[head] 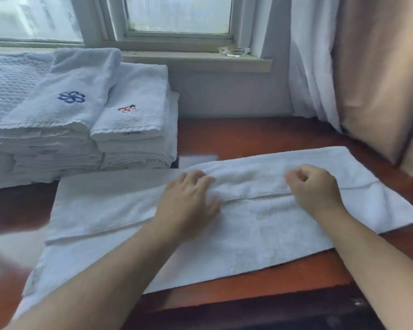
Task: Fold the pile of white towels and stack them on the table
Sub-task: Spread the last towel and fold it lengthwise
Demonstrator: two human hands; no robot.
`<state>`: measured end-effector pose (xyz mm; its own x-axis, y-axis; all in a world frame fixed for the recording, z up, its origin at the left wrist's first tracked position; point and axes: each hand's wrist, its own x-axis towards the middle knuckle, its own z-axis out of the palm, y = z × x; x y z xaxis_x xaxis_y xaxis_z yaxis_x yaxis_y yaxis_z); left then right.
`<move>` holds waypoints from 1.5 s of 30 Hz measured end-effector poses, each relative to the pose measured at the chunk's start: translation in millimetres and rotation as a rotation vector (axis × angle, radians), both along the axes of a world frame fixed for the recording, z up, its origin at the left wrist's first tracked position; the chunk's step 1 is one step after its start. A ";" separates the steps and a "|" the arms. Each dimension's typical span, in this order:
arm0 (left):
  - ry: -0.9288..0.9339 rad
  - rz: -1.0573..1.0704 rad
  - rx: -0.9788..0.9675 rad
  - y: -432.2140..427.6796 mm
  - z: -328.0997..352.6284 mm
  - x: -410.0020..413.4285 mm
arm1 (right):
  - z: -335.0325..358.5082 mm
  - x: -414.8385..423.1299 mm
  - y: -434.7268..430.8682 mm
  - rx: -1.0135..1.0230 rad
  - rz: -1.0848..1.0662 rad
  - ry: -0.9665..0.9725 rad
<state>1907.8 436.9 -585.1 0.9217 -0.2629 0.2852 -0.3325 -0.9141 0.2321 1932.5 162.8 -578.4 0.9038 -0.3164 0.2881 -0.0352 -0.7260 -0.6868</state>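
Observation:
A white towel (248,225) lies spread across the red-brown table (260,136), its far long side folded over toward the middle. My left hand (188,201) rests on the folded flap near the centre with fingers fairly straight, slightly blurred. My right hand (316,189) sits further right on the flap's edge, fingers curled as if pinching that edge. Two stacks of folded white towels stand at the back left: one topped by a blue flower emblem (71,97), the other by a red emblem (127,108).
A quilted white cloth (10,79) lies behind the stacks. A window sill (200,60) with a small glass dish (234,51) runs along the back. White and beige curtains (367,79) hang at the right, reaching the table's far corner.

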 end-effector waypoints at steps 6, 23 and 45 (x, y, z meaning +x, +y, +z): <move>0.036 -0.110 0.129 -104.0 2.5 29.7 | -7.6 20.5 -101.1 -0.004 -0.394 0.142; -0.173 -0.350 0.080 -116.2 -17.0 30.2 | 4.4 83.2 -178.2 -0.212 -0.509 0.083; 0.184 -0.408 0.231 -96.6 -23.0 14.0 | -21.4 18.4 -135.7 -0.531 0.021 0.568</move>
<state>1921.8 340.4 -608.1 0.7602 -0.6494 0.0192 -0.6460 -0.7525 0.1278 1950.9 27.0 -599.8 0.9626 -0.2465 -0.1128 -0.2600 -0.9571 -0.1277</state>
